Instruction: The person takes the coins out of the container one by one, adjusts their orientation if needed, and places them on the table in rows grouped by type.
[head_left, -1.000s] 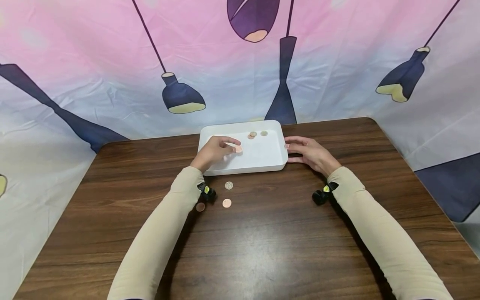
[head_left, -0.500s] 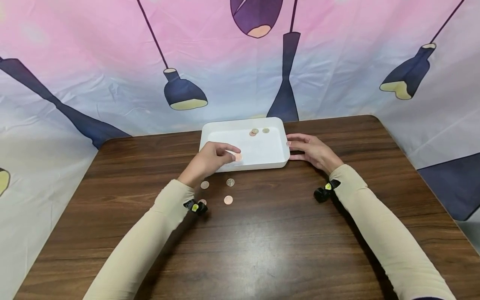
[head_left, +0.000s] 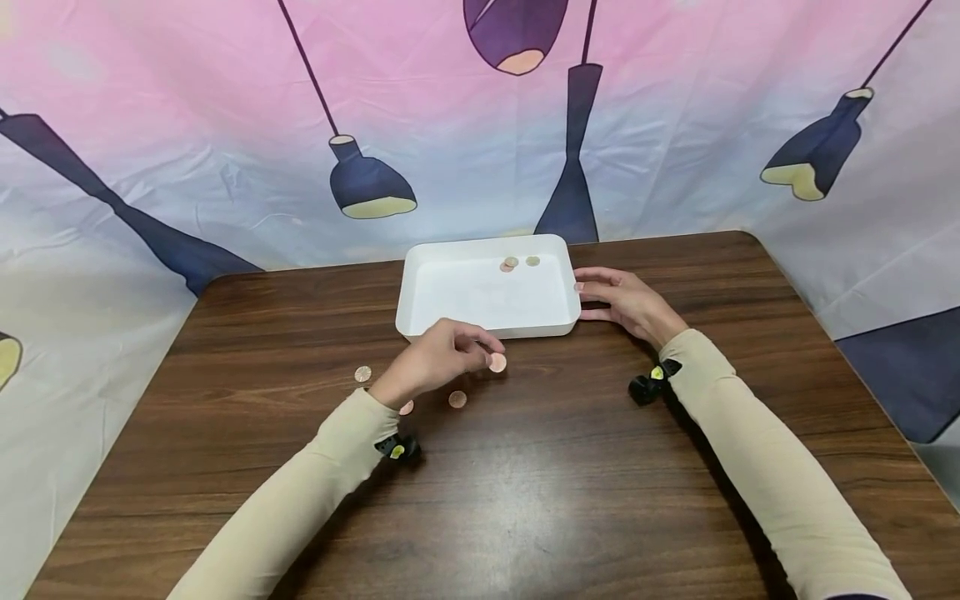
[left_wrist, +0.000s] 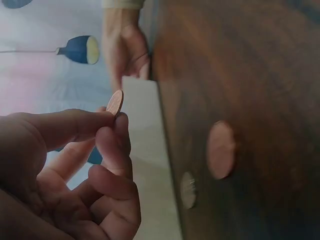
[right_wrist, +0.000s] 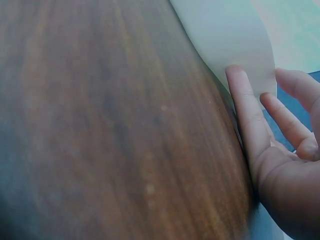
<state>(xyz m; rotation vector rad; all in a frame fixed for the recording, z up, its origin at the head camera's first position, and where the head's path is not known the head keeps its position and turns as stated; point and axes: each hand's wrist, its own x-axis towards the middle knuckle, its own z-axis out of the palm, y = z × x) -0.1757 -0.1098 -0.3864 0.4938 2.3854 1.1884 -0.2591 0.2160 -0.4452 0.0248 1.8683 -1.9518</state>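
Note:
In the head view, my left hand [head_left: 435,358] pinches a copper coin [head_left: 497,362] between thumb and fingertips, just in front of the white tray [head_left: 487,329]. The left wrist view shows this held coin [left_wrist: 115,102] raised nearly on edge. My right hand [head_left: 630,304] touches the tray's right end, with its fingers fairly straight; the right wrist view shows its thumb [right_wrist: 245,110] against the tray's outer wall. Inside the tray, a silvery coin [head_left: 512,262] overlaps a copper one [head_left: 506,267], and another silvery coin [head_left: 532,261] lies beside them.
On the brown wooden table [head_left: 540,483] lie a silvery coin [head_left: 363,374] left of my left hand and copper coins [head_left: 457,399] below it. One copper coin [head_left: 407,407] is partly hidden by the wrist. A printed cloth [head_left: 480,167] hangs behind the table.
My left hand, still pinching the copper coin, has come from over the tray to in front of it. The right hand stays at the tray's end.

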